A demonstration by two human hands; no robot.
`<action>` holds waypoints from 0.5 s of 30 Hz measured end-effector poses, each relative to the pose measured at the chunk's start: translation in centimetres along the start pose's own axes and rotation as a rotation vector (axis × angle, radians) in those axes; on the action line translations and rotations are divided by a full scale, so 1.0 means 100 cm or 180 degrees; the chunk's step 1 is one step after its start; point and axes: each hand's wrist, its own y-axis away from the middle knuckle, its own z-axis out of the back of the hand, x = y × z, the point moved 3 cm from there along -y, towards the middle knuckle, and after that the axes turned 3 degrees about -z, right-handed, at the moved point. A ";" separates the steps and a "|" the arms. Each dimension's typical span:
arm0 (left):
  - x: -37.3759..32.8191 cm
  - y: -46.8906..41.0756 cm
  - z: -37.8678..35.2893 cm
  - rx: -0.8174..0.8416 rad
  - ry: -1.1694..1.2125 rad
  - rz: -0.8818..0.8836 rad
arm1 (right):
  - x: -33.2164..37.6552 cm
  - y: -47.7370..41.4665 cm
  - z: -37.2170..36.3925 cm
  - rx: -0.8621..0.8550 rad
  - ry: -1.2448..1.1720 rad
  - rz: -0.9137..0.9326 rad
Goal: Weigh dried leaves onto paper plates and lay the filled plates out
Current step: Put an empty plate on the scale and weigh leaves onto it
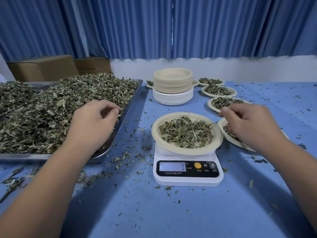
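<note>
Blue pleated curtains hang behind a bench covered in blue cloth that is strewn with leaf scraps, and two brown cardboard boxes stand at the far left. One shallow steel tray on the left carries a heap of grey-green dried leaves. The left hand hovers over the tray's right edge, above the heap, fingers curled towards the thumb; whether any leaves sit inside them cannot be told. One white digital kitchen scale with an orange button stands at the centre, and on it lies one cream paper plate filled with leaves, between the two hands. The right hand is just right of that plate, above a second filled cream plate on the cloth, thumb and forefinger tips brought together; what they pinch, if anything, is unclear. That plate is the nearest of four filled plates lying in a row towards the wall. One stack of empty plates, tan over white, stands behind the scale, and two more plates show partly from behind it.
</note>
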 end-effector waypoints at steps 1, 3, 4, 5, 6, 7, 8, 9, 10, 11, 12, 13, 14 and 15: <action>-0.009 0.006 -0.005 0.0034 0.0314 0.0051 | -0.001 -0.001 0.000 0.0005 -0.0020 -0.0128; -0.027 0.018 -0.022 0.0287 0.0905 0.0149 | -0.004 -0.002 0.000 0.0029 -0.0018 -0.0351; -0.033 0.023 -0.031 0.0435 0.1130 0.0213 | -0.004 -0.003 -0.001 0.0068 0.0043 -0.0421; -0.038 0.026 -0.039 0.0576 0.1279 0.0296 | -0.005 -0.003 -0.003 0.0124 0.0133 -0.0469; -0.040 0.029 -0.047 0.0706 0.1377 0.0403 | -0.005 -0.002 -0.004 0.0186 0.0220 -0.0502; -0.041 0.032 -0.052 0.0823 0.1456 0.0536 | -0.005 -0.002 -0.005 0.0245 0.0271 -0.0534; -0.041 0.034 -0.056 0.0912 0.1543 0.0687 | -0.006 -0.001 -0.006 0.0310 0.0285 -0.0576; -0.040 0.036 -0.058 0.0965 0.1652 0.0839 | -0.008 -0.001 -0.007 0.0388 0.0282 -0.0631; -0.039 0.037 -0.060 0.0981 0.1784 0.0983 | -0.009 -0.001 -0.008 0.0475 0.0274 -0.0695; -0.037 0.038 -0.060 0.0965 0.1946 0.1110 | -0.011 -0.001 -0.010 0.0569 0.0271 -0.0764; -0.037 0.038 -0.061 0.0936 0.2131 0.1228 | -0.012 -0.001 -0.011 0.0664 0.0267 -0.0834; -0.038 0.038 -0.060 0.0910 0.2325 0.1347 | -0.013 -0.001 -0.012 0.0751 0.0234 -0.0903; -0.039 0.038 -0.060 0.0895 0.2526 0.1462 | -0.013 -0.002 -0.013 0.0819 0.0137 -0.0968; -0.040 0.038 -0.060 0.0894 0.2733 0.1560 | -0.014 -0.002 -0.014 0.0865 -0.0008 -0.1025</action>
